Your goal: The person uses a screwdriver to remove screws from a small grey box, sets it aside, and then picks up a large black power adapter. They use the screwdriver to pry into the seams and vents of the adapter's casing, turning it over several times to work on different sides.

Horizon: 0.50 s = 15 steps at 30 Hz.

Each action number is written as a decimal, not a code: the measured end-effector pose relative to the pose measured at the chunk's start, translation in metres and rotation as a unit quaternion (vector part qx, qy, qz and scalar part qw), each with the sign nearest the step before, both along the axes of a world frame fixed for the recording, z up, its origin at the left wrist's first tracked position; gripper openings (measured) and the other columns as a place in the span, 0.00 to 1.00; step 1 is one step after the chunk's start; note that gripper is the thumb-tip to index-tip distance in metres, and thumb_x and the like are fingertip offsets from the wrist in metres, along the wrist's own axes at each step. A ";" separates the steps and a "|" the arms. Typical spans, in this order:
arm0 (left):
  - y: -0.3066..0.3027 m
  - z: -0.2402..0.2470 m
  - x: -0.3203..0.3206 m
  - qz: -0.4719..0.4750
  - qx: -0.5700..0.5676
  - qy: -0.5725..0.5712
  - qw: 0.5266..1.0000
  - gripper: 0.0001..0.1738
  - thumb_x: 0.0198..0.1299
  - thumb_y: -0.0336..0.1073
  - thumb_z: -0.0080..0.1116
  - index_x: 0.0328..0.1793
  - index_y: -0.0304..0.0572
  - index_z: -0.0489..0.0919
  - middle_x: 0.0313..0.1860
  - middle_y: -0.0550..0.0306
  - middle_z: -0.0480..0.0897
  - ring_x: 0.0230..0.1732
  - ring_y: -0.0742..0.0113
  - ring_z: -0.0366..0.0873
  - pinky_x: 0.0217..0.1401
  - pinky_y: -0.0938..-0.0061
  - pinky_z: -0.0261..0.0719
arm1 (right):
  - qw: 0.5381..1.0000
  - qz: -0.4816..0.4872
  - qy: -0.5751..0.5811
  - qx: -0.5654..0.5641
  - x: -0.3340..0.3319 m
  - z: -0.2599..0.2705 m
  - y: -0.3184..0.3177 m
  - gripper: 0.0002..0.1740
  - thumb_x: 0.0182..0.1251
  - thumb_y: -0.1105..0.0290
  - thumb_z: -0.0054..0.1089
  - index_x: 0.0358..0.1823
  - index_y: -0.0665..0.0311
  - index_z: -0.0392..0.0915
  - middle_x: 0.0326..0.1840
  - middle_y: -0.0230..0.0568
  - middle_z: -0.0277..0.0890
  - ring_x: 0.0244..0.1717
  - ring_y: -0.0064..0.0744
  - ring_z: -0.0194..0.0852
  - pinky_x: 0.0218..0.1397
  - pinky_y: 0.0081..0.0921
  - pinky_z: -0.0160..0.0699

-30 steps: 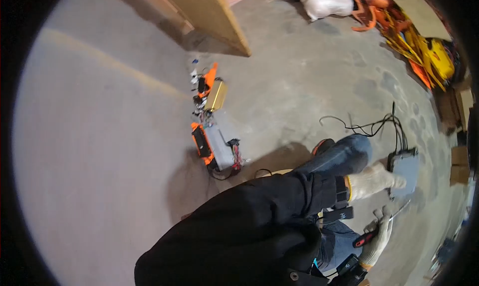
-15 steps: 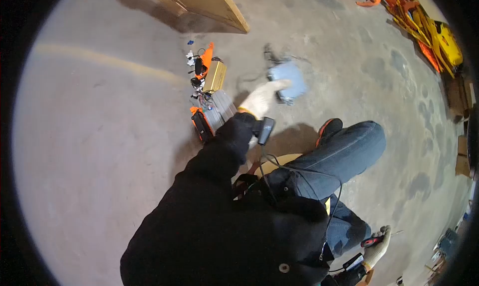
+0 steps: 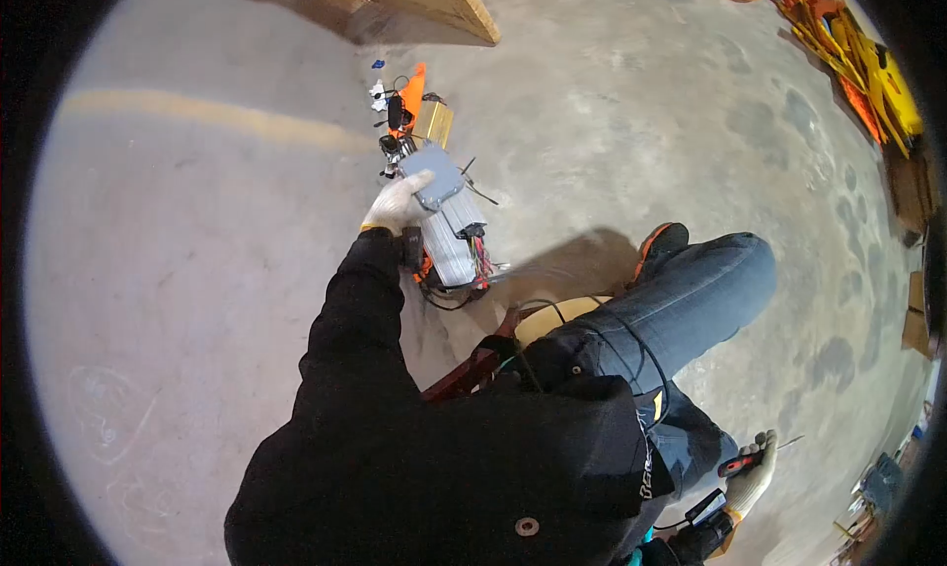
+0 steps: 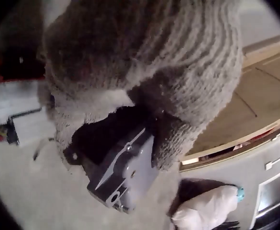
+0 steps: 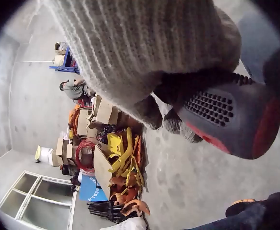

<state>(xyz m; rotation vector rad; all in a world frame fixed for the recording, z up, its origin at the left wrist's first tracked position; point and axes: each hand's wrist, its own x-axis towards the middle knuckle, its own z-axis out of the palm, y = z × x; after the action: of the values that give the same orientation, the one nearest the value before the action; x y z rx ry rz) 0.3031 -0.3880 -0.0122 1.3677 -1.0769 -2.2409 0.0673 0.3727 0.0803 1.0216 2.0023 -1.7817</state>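
Observation:
My left hand (image 3: 397, 205), in a white knit glove, grips a flat grey metal box (image 3: 436, 174) by its near edge, thumb on top. The box is over a row of parts on the floor and overlaps a ribbed silver metal case (image 3: 449, 250) in the head view. Screw holes show along the rim of the grey box (image 4: 130, 165) in the left wrist view. Off to the lower right, my gloved right hand (image 3: 752, 482) holds a screwdriver (image 3: 740, 463) by its black and red handle, the thin shaft pointing away from me.
Beyond the silver case lie a gold box (image 3: 434, 122), orange plastic parts (image 3: 414, 87) and small bits. A wooden panel (image 3: 434, 8) stands behind them. Yellow and orange parts (image 3: 878, 82) are heaped at the far right. Another person (image 5: 75, 89) sits in the background of the right wrist view.
My left hand lifted the grey box from the floor at the right and carried it left across to the row of parts. My right hand keeps the screwdriver, slightly lower in view than at first.

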 end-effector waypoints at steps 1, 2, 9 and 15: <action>0.001 0.000 0.015 -0.032 -0.013 -0.063 0.997 0.29 0.70 0.38 0.70 0.74 0.41 0.76 0.60 0.52 0.86 0.58 0.55 0.86 0.54 0.54 0.88 | 1.000 0.018 -0.007 -0.004 0.000 0.001 0.000 0.25 0.77 0.51 0.69 0.59 0.66 0.83 0.47 0.31 0.78 0.38 0.19 0.68 0.41 0.21 0.69; 0.001 -0.002 0.029 -0.065 -0.026 -0.125 0.990 0.29 0.68 0.39 0.72 0.72 0.41 0.78 0.58 0.55 0.86 0.58 0.56 0.84 0.56 0.54 0.87 | 1.000 0.020 -0.008 -0.002 0.000 0.000 -0.001 0.25 0.77 0.51 0.69 0.59 0.66 0.83 0.47 0.31 0.78 0.38 0.19 0.68 0.41 0.21 0.69; 0.024 -0.049 0.082 -0.086 -0.092 -0.311 0.942 0.29 0.60 0.36 0.75 0.67 0.36 0.80 0.49 0.54 0.87 0.45 0.58 0.85 0.48 0.59 0.84 | 0.999 0.010 -0.021 0.027 -0.003 0.014 -0.020 0.21 0.79 0.55 0.68 0.60 0.64 0.83 0.45 0.31 0.79 0.32 0.19 0.67 0.35 0.20 0.68; 0.016 -0.179 0.160 -0.095 -0.095 -0.356 0.925 0.34 0.56 0.38 0.77 0.66 0.24 0.82 0.58 0.41 0.89 0.55 0.52 0.88 0.61 0.64 0.82 | 0.999 0.006 0.004 0.052 -0.003 0.036 -0.069 0.18 0.76 0.54 0.72 0.49 0.62 0.83 0.31 0.28 0.74 0.25 0.18 0.64 0.29 0.19 0.63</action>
<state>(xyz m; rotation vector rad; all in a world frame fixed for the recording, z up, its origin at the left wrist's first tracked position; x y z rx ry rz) 0.4632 -0.3721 -0.1912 2.1316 -1.6580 -1.6925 0.0640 0.3035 0.1161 1.0305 2.1206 -1.6940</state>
